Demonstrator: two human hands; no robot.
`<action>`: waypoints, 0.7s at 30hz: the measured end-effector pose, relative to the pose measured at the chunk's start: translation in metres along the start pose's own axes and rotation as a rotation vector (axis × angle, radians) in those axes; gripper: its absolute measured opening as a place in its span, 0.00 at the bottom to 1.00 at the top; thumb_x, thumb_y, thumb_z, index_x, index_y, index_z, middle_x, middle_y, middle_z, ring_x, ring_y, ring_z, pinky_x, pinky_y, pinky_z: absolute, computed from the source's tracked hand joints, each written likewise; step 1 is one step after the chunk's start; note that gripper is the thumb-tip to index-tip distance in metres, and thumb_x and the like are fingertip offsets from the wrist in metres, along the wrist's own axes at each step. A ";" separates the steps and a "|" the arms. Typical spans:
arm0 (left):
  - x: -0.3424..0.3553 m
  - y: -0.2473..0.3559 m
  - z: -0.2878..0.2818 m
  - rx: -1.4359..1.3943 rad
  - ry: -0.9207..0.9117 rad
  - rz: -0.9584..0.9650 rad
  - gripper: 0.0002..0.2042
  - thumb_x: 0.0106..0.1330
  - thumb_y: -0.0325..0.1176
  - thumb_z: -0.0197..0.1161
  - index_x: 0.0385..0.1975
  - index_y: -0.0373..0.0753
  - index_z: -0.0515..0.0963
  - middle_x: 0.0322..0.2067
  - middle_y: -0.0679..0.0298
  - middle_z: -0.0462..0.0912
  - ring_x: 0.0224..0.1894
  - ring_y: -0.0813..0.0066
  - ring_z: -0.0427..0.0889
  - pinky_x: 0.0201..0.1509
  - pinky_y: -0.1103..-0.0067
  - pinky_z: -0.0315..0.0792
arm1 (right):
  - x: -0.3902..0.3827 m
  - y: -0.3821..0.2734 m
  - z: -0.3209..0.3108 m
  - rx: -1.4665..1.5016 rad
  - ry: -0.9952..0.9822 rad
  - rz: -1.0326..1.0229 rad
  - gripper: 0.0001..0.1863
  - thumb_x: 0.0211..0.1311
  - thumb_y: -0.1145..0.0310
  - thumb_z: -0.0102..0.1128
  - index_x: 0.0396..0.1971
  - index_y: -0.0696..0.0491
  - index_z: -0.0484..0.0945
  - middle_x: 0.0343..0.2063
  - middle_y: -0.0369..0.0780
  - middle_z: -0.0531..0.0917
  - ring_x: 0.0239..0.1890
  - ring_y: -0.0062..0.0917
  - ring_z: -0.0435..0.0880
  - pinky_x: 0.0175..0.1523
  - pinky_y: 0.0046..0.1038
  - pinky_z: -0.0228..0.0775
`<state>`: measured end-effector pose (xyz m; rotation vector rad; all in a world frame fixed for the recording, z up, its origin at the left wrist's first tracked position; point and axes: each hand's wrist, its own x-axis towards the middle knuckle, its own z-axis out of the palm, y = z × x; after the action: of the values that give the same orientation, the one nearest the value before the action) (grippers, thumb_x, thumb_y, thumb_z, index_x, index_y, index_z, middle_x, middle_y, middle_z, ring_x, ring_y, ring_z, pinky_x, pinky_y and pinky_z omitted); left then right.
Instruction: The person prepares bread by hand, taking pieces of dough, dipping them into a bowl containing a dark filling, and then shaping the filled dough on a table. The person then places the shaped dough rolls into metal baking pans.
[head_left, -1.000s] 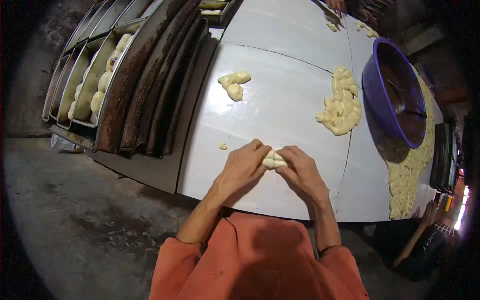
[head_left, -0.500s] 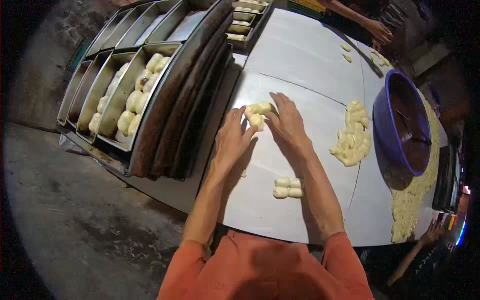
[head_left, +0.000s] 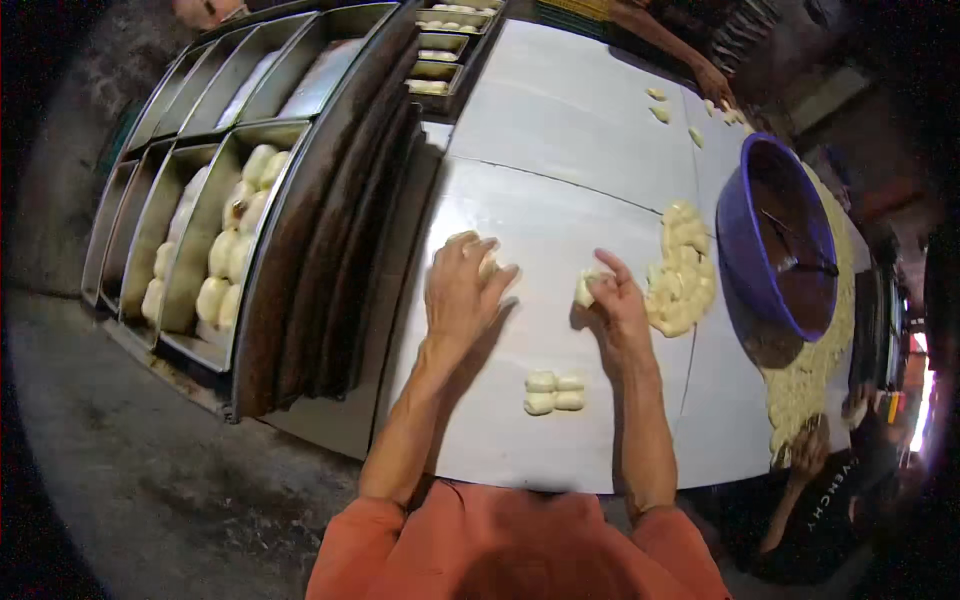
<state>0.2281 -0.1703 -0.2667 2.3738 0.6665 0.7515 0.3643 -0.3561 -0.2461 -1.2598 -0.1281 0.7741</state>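
Note:
My left hand point(head_left: 460, 292) rests on the white table with its fingers curled over a small piece of pale dough point(head_left: 488, 266), mostly hidden under them. Apart from it, to the right, my right hand point(head_left: 622, 308) pinches another dough piece point(head_left: 586, 289) between thumb and fingers. Nearer to me lies a small block of smooth dough rolls point(head_left: 554, 393), set side by side in two rows. A heap of cut dough pieces point(head_left: 683, 272) sits just right of my right hand.
Stacked baking tins point(head_left: 172, 262) stand at the left, some holding dough balls. A purple basin point(head_left: 733, 240) with brown filling stands at the right, by a spread dough sheet point(head_left: 795, 395). Other people's hands work at the far edge point(head_left: 712, 82) and lower right point(head_left: 808, 450).
My hands have moved apart, each with dough; before, they were together around one clump. The right hand moved right and toward me. Another person's hand now touches the dough sheet.

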 end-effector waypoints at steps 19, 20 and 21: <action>-0.040 0.167 0.100 -1.032 -0.039 0.048 0.39 0.68 0.59 0.62 0.64 0.28 0.70 0.52 0.49 0.83 0.55 0.65 0.82 0.60 0.73 0.75 | -0.076 -0.048 -0.030 0.583 0.030 -0.049 0.13 0.68 0.69 0.63 0.49 0.54 0.74 0.38 0.34 0.79 0.40 0.16 0.80 0.44 0.17 0.75; -0.040 0.168 0.105 -1.013 -0.060 0.087 0.37 0.65 0.50 0.68 0.67 0.30 0.67 0.52 0.50 0.83 0.53 0.66 0.83 0.58 0.74 0.77 | -0.074 -0.051 -0.039 0.587 0.035 -0.062 0.13 0.68 0.69 0.63 0.49 0.54 0.74 0.38 0.34 0.79 0.40 0.16 0.80 0.44 0.17 0.75; -0.040 0.172 0.113 -1.009 -0.085 0.132 0.38 0.62 0.41 0.74 0.69 0.32 0.65 0.53 0.52 0.84 0.51 0.67 0.85 0.56 0.75 0.79 | -0.071 -0.055 -0.053 0.500 0.022 -0.058 0.13 0.69 0.67 0.63 0.49 0.54 0.74 0.38 0.34 0.79 0.42 0.16 0.80 0.45 0.18 0.74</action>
<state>0.3195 -0.3579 -0.2500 1.5026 0.0323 0.7814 0.3623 -0.4452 -0.1930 -0.7866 0.0471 0.6877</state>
